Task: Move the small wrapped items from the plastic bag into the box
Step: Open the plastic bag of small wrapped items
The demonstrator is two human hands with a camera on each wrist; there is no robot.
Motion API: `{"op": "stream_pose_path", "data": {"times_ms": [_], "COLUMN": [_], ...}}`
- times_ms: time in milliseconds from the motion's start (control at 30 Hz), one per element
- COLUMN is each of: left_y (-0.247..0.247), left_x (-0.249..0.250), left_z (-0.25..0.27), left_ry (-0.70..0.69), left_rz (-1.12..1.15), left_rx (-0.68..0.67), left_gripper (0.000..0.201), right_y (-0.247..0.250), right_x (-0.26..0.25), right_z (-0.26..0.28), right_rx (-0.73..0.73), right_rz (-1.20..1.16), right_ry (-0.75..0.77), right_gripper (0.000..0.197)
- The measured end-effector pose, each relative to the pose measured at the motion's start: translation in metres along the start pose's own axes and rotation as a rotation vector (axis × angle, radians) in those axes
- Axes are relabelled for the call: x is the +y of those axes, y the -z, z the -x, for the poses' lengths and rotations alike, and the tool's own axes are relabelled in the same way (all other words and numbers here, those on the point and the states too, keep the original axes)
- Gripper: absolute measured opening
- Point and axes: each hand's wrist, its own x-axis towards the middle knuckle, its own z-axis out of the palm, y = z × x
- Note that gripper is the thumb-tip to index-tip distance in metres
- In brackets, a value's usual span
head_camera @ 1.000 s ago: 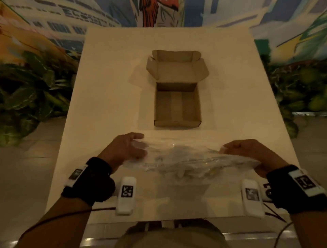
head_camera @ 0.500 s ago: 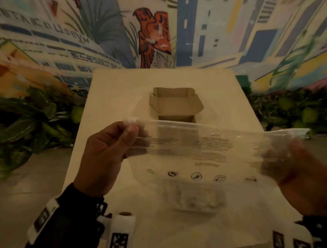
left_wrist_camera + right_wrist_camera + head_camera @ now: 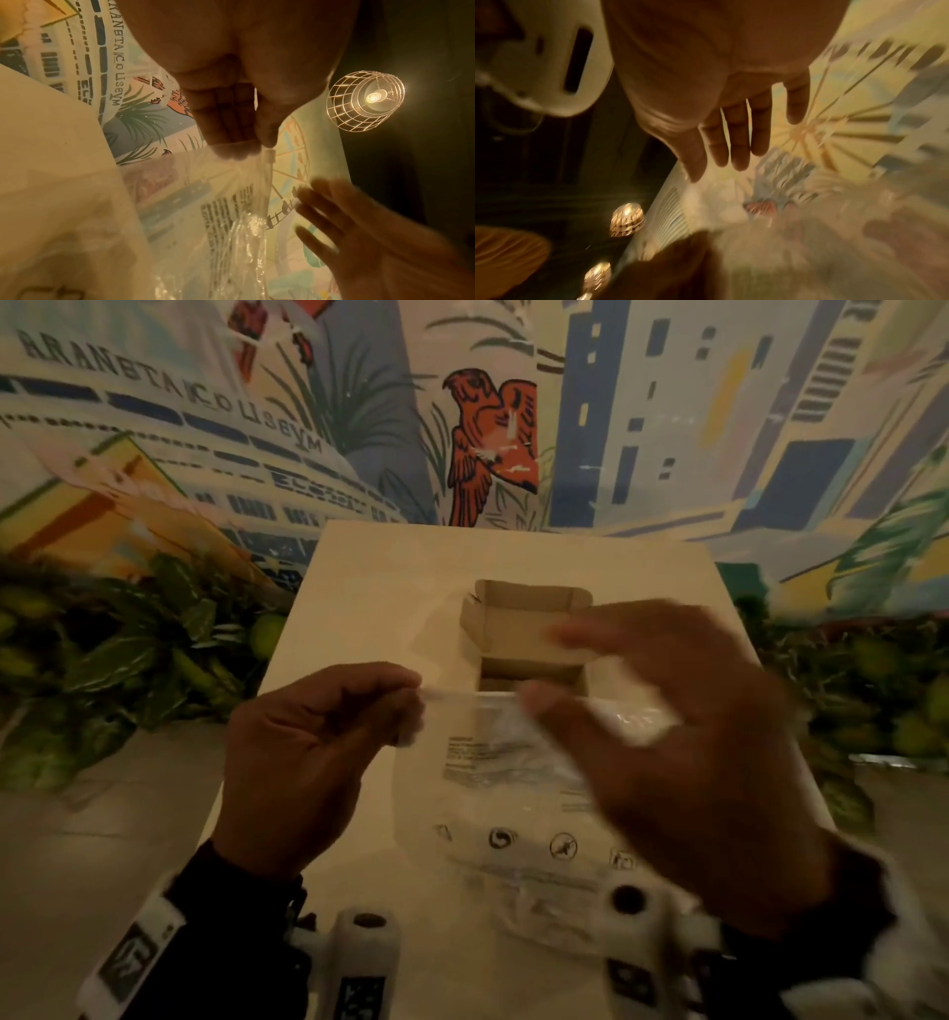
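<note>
A clear plastic bag (image 3: 493, 788) with printed text and symbols hangs in the air over the table. My left hand (image 3: 405, 695) pinches its top left corner between thumb and fingers; the left wrist view shows that pinch on the bag (image 3: 239, 203). My right hand (image 3: 560, 670) is blurred, fingers spread and straight, in front of the bag's upper right part and gripping nothing. In the right wrist view its fingers (image 3: 736, 146) are extended. The open cardboard box (image 3: 529, 654) lies beyond the bag, its lid flap back. The wrapped items show only as a faint shape low in the bag.
The pale table (image 3: 359, 618) runs away from me to a painted mural wall. Leafy plants (image 3: 128, 649) flank it on both sides. White wrist devices (image 3: 364, 963) sit at the bottom of the head view. A caged lamp (image 3: 367, 99) glows overhead.
The bag was lifted from the table and held taut by both hands. Now my right hand has let go of its right edge and moved left, open, while the left keeps its pinch.
</note>
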Motion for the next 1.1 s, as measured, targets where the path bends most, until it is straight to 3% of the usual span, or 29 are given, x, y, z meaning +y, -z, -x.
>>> {"op": "stream_pose_path", "data": {"times_ms": [67, 167, 367, 533, 633, 700, 733, 833, 900, 933, 1033, 1100], "left_y": [0.001, 0.004, -0.002, 0.003, 0.004, 0.001, -0.001, -0.005, -0.01, -0.012, -0.015, -0.015], "left_x": [-0.001, -0.002, -0.014, -0.02, -0.023, -0.023, -0.022, -0.013, -0.004, -0.001, 0.002, 0.001], "left_z": [0.002, 0.005, 0.013, 0.006, 0.003, 0.001, -0.001, -0.005, -0.007, -0.008, -0.01, -0.01], "left_ry": [-0.027, -0.036, -0.006, 0.067, 0.132, 0.189, 0.209, 0.215, 0.188, 0.174, 0.133, 0.126], "left_rz": [-0.001, -0.041, -0.095, -0.022, 0.069, 0.139, 0.172, 0.122, 0.03, 0.011, 0.045, 0.057], "left_rx": [-0.011, -0.03, -0.055, 0.019, -0.032, -0.083, -0.113, -0.195, -0.225, -0.229, -0.239, -0.256], "left_gripper": [0.023, 0.026, 0.012, 0.016, 0.04, 0.048, 0.048, 0.051, 0.042, 0.034, 0.039, 0.047], "right_y": [-0.037, -0.061, -0.031, 0.037, 0.07, 0.082, 0.086, 0.092, 0.093, 0.094, 0.096, 0.097], "right_x": [-0.013, -0.009, 0.043, 0.116, 0.138, 0.142, 0.141, 0.136, 0.131, 0.128, 0.123, 0.117], "right_z": [-0.002, -0.002, 0.017, 0.041, 0.054, 0.06, 0.061, 0.064, 0.061, 0.058, 0.049, 0.042], "right_rx": [-0.13, -0.185, -0.257, -0.261, -0.295, -0.334, -0.343, -0.372, -0.385, -0.404, -0.589, -0.786], "right_rz": [0.063, 0.086, 0.139, 0.176, 0.169, 0.127, 0.056, -0.236, -0.427, -0.485, -0.505, -0.452], "right_ry": [0.153, 0.206, 0.182, -0.115, -0.326, -0.364, -0.373, -0.391, -0.418, -0.422, -0.441, -0.427], "right_gripper": [0.03, 0.012, 0.009, 0.009, 0.014, 0.012, 0.007, 0.02, 0.004, 0.005, 0.054, 0.053]}}
